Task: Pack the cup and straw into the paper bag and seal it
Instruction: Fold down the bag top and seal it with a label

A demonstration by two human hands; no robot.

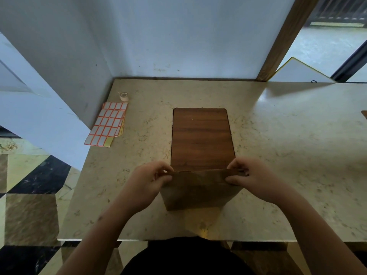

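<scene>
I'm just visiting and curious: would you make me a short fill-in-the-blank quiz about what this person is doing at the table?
1. Both hands pinch the folded top edge of the brown paper ____.
2. Just beyond the paper bag lies a dark ____ board.
3. The sticker sheets lie on the person's ____ side of the table.
4. Beyond the sheets stands a small roll of ____.

Missing words: bag; wooden; left; tape

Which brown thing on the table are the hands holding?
The paper bag, the crinkly brown thing standing nearest the person. The left hand and right hand pinch its folded top. The wooden board behind it lies flat, untouched.
</scene>
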